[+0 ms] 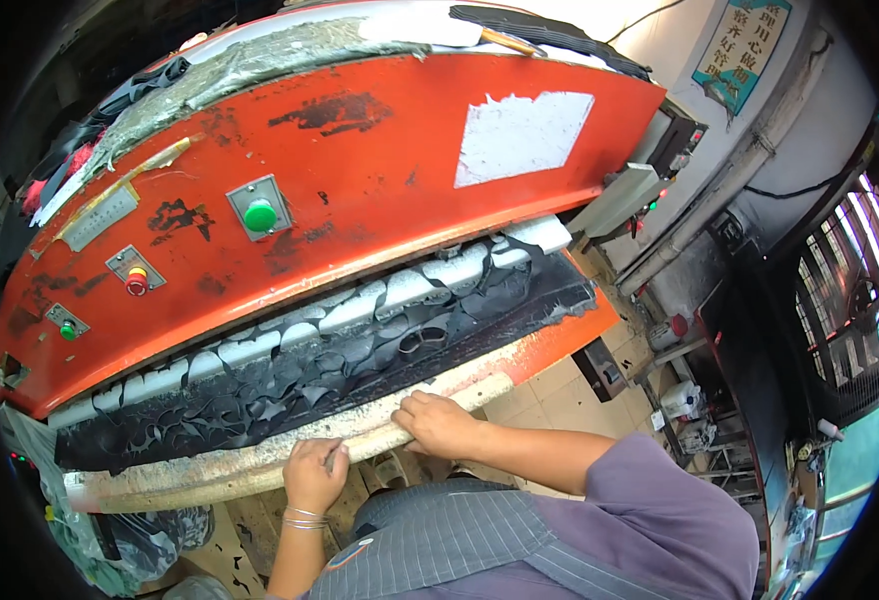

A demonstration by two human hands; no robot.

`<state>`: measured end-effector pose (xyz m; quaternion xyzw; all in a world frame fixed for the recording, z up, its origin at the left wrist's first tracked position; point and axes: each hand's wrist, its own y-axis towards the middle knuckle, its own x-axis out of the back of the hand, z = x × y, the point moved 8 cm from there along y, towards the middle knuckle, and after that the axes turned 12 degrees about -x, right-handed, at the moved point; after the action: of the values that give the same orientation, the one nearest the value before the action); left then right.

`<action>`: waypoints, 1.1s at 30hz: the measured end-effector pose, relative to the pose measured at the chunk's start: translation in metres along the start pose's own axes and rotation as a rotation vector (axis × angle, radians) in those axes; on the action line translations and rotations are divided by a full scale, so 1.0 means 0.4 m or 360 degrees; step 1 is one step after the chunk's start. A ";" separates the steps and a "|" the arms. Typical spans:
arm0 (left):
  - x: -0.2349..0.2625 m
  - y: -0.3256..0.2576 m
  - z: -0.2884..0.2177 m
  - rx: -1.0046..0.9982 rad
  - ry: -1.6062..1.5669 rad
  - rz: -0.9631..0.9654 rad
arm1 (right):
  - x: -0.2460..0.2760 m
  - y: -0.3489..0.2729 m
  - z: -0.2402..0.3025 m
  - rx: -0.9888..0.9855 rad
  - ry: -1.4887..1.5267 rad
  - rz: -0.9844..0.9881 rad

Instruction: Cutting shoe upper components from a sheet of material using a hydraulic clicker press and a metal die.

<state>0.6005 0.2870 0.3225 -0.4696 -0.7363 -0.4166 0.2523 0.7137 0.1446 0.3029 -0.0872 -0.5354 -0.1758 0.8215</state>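
Observation:
My left hand (315,474) rests at the worn, pale front ledge (175,483) of a large orange press. Its fingers are curled in, and a small dark bit shows by the thumb, too small to name. Farther right, my right hand (438,424) has its fingers bent over the same ledge, gripping its edge. Beyond both hands lies a black sheet (330,362), full of cut-out holes and loose curled strips. On its right part sits a small oval ring-shaped cutting die (425,341), apart from my hands. White blocks (355,308) show behind the sheet.
The press's orange front panel (380,170) rises behind the bed, with green buttons (260,215) and a red knob (137,281). Clear plastic bags (155,540) lie at lower left. A dark bench (750,370) and a barred window (850,280) stand at right.

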 end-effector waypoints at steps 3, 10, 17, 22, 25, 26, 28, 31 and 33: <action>-0.009 0.012 -0.004 -0.0005 0.0131 -0.0081 | 0.011 0.018 -0.024 -0.0201 -0.0020 -0.0151; -0.007 0.117 -0.001 0.0281 0.0181 0.0485 | 0.038 0.055 -0.082 -0.0212 0.0130 0.0638; -0.126 0.462 -0.054 -0.0228 -0.0059 0.0972 | 0.179 0.155 -0.313 -0.0404 -0.0107 -0.0391; -0.317 0.835 -0.059 -0.0612 0.0120 0.0608 | 0.197 0.184 -0.371 -0.0508 0.0286 -0.0121; -0.425 0.940 -0.092 -0.0487 0.0268 0.0778 | 0.274 0.139 -0.516 -0.0976 0.0812 -0.0378; -0.460 0.945 -0.073 -0.0515 0.0249 0.0789 | 0.314 0.126 -0.556 -0.1261 0.0903 -0.0380; -0.512 0.936 -0.091 -0.0448 0.0270 0.0792 | 0.370 0.073 -0.660 -0.1512 0.0872 -0.0684; -0.529 0.919 -0.091 -0.0518 0.0302 0.0569 | 0.411 0.053 -0.760 -0.1750 0.0276 -0.0806; -0.487 0.906 -0.107 -0.0519 0.0213 0.0249 | 0.395 0.070 -0.788 -0.1790 0.0206 -0.0686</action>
<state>1.0106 0.2336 0.3330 -0.5312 -0.6020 -0.5398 0.2530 1.0497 0.0348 0.3183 -0.3869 -0.3149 -0.5993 0.6261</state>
